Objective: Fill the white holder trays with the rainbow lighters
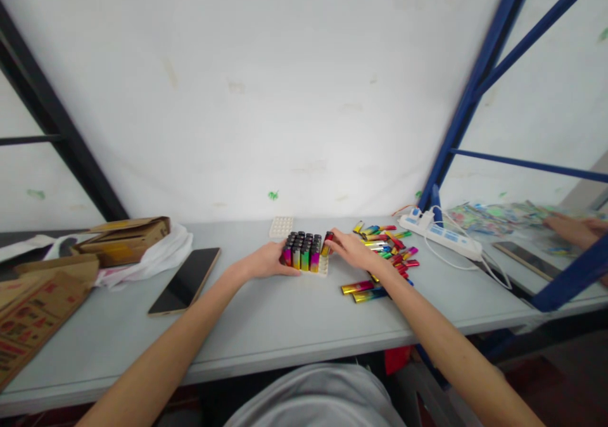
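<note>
Rows of upright lighters (304,249) with black tops and shiny coloured bodies stand in a white tray (323,266) with holes. My left hand (270,260) is wrapped against the left side of the tray and its lighters, thumb along the front. Between the fingers of my right hand (350,248) is a single red and gold lighter (327,243), held upright above the tray's right end. To the right lies a loose pile of lighters (401,256) in mixed colours, partly behind my right forearm. Two more lighters (357,287) lie in front of the pile.
A second white holed tray (282,227) lies behind. On the left are a phone (187,281), a white plastic bag (173,249) and cardboard boxes (42,306). A power strip (444,235) with cables sits right, by a blue post (470,104). Another person's hands (572,227) show at far right.
</note>
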{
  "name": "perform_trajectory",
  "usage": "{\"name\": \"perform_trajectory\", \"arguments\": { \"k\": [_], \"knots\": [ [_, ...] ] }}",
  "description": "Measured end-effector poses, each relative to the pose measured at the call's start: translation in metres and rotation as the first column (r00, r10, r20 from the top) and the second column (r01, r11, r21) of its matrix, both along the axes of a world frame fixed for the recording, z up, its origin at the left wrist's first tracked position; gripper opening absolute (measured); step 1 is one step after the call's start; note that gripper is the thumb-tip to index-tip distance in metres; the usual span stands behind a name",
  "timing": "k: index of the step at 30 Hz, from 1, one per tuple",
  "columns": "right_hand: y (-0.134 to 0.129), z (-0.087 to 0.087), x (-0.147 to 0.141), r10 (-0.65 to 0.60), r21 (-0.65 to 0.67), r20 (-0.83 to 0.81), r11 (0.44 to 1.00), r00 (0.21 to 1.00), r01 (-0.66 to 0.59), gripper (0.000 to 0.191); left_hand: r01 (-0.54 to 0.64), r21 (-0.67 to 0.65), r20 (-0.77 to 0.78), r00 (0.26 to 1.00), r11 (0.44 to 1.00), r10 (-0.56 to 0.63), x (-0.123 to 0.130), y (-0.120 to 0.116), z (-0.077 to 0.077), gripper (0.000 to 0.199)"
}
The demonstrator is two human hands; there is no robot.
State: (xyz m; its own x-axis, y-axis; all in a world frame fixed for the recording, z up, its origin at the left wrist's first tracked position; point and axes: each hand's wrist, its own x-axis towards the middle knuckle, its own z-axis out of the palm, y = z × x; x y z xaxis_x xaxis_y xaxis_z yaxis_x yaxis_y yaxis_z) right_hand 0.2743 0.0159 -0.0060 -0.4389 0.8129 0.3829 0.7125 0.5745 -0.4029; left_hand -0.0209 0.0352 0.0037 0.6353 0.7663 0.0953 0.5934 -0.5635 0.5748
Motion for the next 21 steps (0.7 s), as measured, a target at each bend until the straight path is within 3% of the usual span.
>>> {"name": "perform_trajectory", "arguments": {
  "k": [9,14,17,21],
  "knots": [
    [0.002,0.003,0.010,0.017,-0.018,0.099,1.000,0.995,-0.016,0.019,0.014,-0.008,-0.046,0.999,1.000,-0.014,0.001,0.001,0.001,0.076],
    [0.005,0.000,-0.001,-0.011,-0.001,0.152,1.000,0.988,0.011,0.017,0.021,0.004,-0.053,0.998,1.000,-0.020,0.001,-0.001,0.004,0.073],
    [0.008,0.003,-0.001,0.066,-0.048,0.131,0.997,0.989,-0.060,0.021,0.009,0.003,-0.070,0.998,1.000,-0.009,0.001,-0.002,0.004,0.070],
    [-0.005,0.017,0.021,0.167,-0.122,0.076,0.980,0.983,-0.157,0.027,0.011,0.016,-0.075,0.997,1.000,-0.010,0.001,-0.001,0.004,0.071]
  ]
}}
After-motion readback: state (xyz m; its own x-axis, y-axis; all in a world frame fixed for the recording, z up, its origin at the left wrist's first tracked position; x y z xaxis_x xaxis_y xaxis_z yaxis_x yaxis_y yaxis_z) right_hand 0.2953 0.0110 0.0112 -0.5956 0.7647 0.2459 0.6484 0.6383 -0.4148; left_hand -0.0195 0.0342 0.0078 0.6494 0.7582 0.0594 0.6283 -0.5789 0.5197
